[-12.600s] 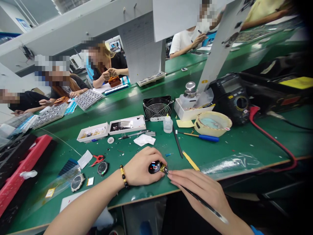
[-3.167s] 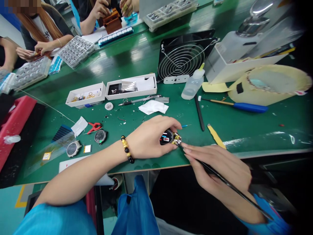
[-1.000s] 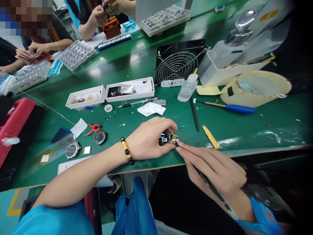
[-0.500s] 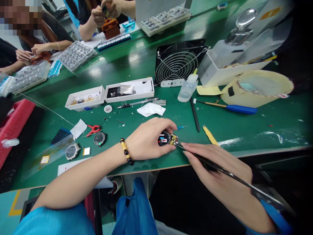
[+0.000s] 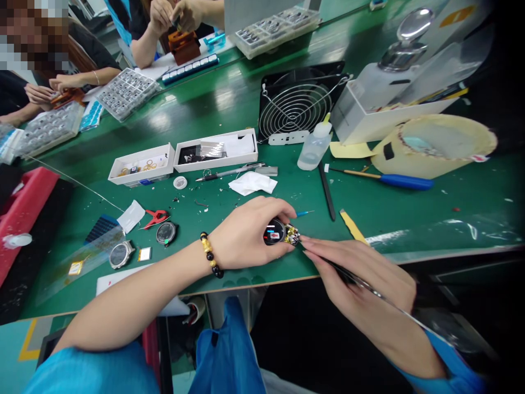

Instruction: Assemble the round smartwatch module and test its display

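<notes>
The left hand [image 5: 256, 232] curls its thumb and forefinger round the rim of a round watch module [image 5: 274, 232], steadying it low over the near part of the bench [image 5: 394, 219]; whether the module rests on the surface is hidden by the fingers. The right hand [image 5: 365, 279] pinches a slender metal tool [image 5: 375, 293] between thumb and fingers, its shaft slanting back across the palm toward the wrist. The module lies just left of the right fingertips, and its cluster of gold and silver parts [image 5: 292, 235] sticks out from the disc on that side, so the cluster sits between the two hands, close to both. The tool's long axis runs from the cluster down to the lower right (whether its tip touches, I cannot tell). The module's face is dark and glossy, lit with small white, blue and red marks, while the cluster beside it looks bright and irregular, too small to make out in detail. Just beyond the left fingers lies a blue-ended needle [image 5: 304, 213], with a black stick [image 5: 327, 191] and a yellow strip [image 5: 353, 226] further right. Out past the beaded bracelet [image 5: 210, 254] are a dark round watch [image 5: 166, 233] and a red clip [image 5: 156, 218].
</notes>
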{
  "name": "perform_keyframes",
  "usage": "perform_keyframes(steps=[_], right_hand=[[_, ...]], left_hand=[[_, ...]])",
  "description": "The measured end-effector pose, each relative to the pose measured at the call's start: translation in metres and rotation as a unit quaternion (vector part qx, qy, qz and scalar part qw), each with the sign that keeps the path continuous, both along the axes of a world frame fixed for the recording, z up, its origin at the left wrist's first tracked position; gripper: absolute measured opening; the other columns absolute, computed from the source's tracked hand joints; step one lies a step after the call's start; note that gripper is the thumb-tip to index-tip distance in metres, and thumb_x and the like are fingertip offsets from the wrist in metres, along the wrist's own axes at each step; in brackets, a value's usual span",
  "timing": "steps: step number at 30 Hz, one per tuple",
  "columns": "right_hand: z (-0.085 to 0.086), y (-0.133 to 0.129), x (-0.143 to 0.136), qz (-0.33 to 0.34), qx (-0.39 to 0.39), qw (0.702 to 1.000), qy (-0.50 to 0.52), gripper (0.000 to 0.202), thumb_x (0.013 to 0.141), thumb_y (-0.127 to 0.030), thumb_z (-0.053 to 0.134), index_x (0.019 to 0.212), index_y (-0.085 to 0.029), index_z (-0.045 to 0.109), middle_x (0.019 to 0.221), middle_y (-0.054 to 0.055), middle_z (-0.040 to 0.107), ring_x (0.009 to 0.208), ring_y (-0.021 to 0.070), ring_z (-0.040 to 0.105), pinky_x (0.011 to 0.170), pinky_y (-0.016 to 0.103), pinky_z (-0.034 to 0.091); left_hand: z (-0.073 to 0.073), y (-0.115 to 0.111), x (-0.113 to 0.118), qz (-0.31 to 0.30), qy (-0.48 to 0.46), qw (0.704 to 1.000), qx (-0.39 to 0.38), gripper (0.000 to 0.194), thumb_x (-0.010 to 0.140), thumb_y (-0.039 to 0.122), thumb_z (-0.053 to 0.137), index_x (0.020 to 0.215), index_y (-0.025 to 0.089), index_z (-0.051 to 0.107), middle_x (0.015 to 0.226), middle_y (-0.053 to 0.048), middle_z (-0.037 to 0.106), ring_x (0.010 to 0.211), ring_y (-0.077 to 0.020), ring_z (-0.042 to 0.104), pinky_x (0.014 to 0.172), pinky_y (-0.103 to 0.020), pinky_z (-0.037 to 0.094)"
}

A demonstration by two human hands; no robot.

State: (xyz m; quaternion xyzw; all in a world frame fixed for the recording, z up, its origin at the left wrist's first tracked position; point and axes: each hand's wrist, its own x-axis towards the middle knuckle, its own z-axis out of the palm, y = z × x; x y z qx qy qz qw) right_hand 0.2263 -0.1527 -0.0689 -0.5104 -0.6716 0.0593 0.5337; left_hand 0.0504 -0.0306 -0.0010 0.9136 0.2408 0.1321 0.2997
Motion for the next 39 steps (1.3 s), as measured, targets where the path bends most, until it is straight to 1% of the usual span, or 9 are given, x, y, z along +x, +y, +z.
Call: perform_keyframes(steps=[8,14,17,21,25,28,32,36,39], right_hand=[[0.003,0.006,-0.001,-0.001,0.012,1.0,-0.013,0.023,0.09,-0.001,0.066,0.098,-0.022,0.075,0.099,0.004,0.083,0.084,0.0192,0.079,0.077,0.031,0.06],[-0.007,0.005,0.0,-0.013,0.031,0.999,-0.016,0.03,0.086,0.001,0.07,0.1,-0.024,0.075,0.1,0.002,0.083,0.085,0.0203,0.079,0.076,0.033,0.061],[-0.01,0.004,0.0,-0.026,0.029,0.999,-0.003,0.031,0.085,0.0,0.071,0.101,-0.026,0.076,0.102,0.001,0.083,0.086,0.0214,0.079,0.077,0.035,0.061],[-0.007,0.005,-0.002,-0.029,0.003,0.999,0.034,0.029,0.087,-0.002,0.07,0.101,-0.027,0.076,0.1,0.002,0.082,0.086,0.0218,0.078,0.08,0.036,0.061],[-0.004,0.004,-0.002,-0.046,-0.025,0.997,0.06,0.023,0.089,-0.008,0.072,0.099,-0.028,0.076,0.095,0.001,0.082,0.083,0.0211,0.077,0.08,0.036,0.06],[-0.003,0.004,0.001,-0.074,-0.065,0.993,0.071,0.015,0.091,-0.016,0.071,0.097,-0.029,0.077,0.094,-0.001,0.081,0.084,0.0206,0.077,0.081,0.033,0.06],[0.003,0.005,0.009,-0.091,-0.107,0.989,0.045,0.01,0.095,-0.029,0.069,0.092,-0.029,0.078,0.091,-0.002,0.081,0.085,0.0218,0.077,0.084,0.033,0.061],[0.006,0.01,0.018,-0.08,-0.143,0.986,0.036,0.014,0.094,-0.038,0.069,0.087,-0.031,0.079,0.085,-0.005,0.082,0.077,0.0198,0.078,0.068,0.029,0.061],[0.005,0.013,0.023,-0.075,-0.165,0.983,0.044,0.017,0.092,-0.041,0.07,0.082,-0.031,0.079,0.085,-0.006,0.082,0.079,0.0204,0.079,0.066,0.028,0.061]], left_hand=[[-0.001,0.0,0.0,0.0,-0.004,1.0,-0.002,0.032,0.081,0.022,0.075,0.107,0.022,0.057,0.108,-0.004,0.069,0.103,-0.0216,0.063,0.093,-0.037,0.051],[0.0,0.0,0.0,-0.002,-0.001,1.0,0.002,0.032,0.081,0.021,0.075,0.107,0.021,0.057,0.108,-0.003,0.069,0.103,-0.0209,0.062,0.092,-0.036,0.05],[0.0,0.0,0.0,-0.004,0.003,1.0,0.001,0.031,0.081,0.019,0.074,0.107,0.022,0.057,0.109,-0.003,0.069,0.103,-0.0213,0.063,0.092,-0.036,0.05],[0.0,0.0,0.0,-0.005,0.001,1.0,-0.001,0.033,0.08,0.019,0.074,0.108,0.022,0.057,0.109,-0.003,0.069,0.103,-0.021,0.063,0.092,-0.036,0.051],[-0.002,0.001,-0.001,-0.006,-0.001,1.0,-0.003,0.035,0.08,0.019,0.075,0.11,0.022,0.057,0.11,-0.003,0.068,0.103,-0.0209,0.063,0.093,-0.035,0.05],[-0.001,0.002,-0.001,-0.016,0.002,1.0,0.002,0.032,0.082,0.02,0.074,0.11,0.021,0.058,0.11,-0.004,0.067,0.103,-0.021,0.061,0.092,-0.035,0.049],[-0.001,0.002,-0.001,-0.024,0.013,1.0,0.007,0.029,0.084,0.022,0.073,0.109,0.021,0.059,0.11,-0.005,0.066,0.103,-0.0216,0.06,0.093,-0.036,0.049],[0.0,0.002,-0.001,-0.032,0.02,0.999,0.01,0.028,0.085,0.022,0.072,0.109,0.021,0.059,0.111,-0.005,0.065,0.104,-0.0215,0.059,0.096,-0.036,0.048],[0.001,0.001,-0.001,-0.036,0.024,0.999,0.014,0.026,0.087,0.023,0.07,0.11,0.021,0.059,0.112,-0.006,0.064,0.105,-0.0218,0.059,0.097,-0.036,0.048]])
